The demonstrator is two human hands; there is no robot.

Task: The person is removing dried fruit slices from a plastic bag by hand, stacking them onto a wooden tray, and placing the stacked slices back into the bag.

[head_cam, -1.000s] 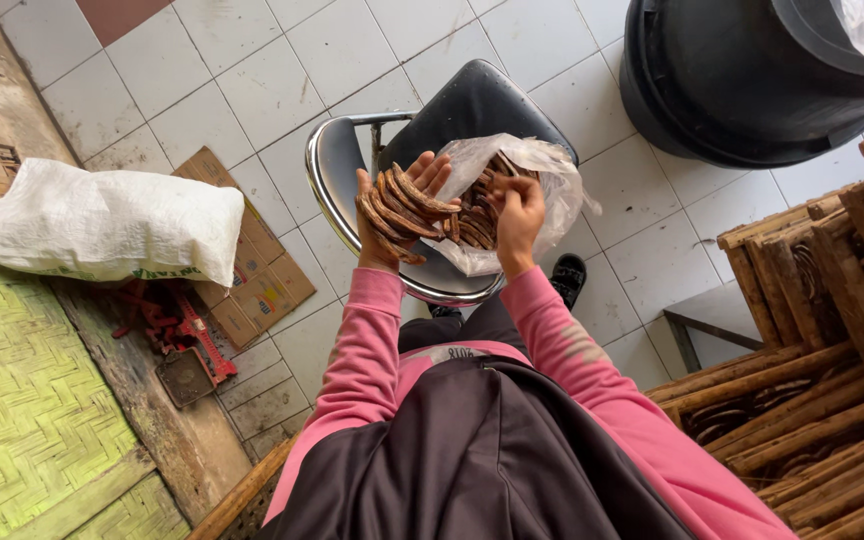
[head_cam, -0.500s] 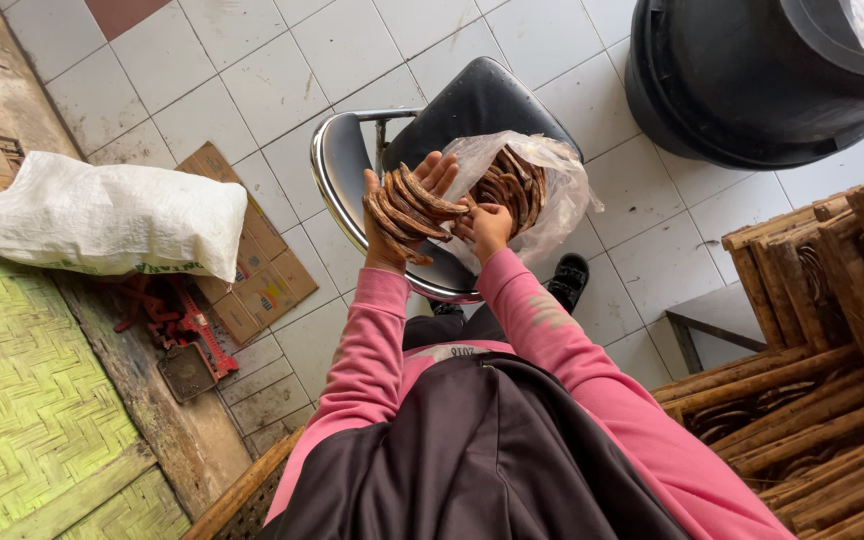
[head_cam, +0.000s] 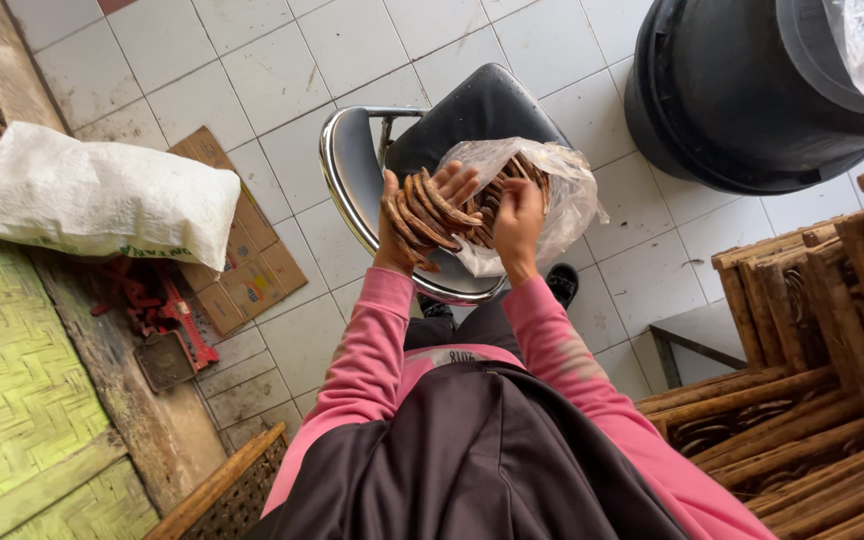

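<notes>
Left hand (head_cam: 407,215) | curved brown strips (head_cam: 430,210) (stacked) | right hand (head_cam: 517,215) in bag (head_cam: 562,195)

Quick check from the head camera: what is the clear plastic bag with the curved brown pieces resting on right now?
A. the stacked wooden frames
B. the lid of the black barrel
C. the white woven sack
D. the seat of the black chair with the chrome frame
D: the plastic bag sits on the black chair, with the right hand at its mouth and the left hand holding a stack of curved brown pieces beside it.
</notes>
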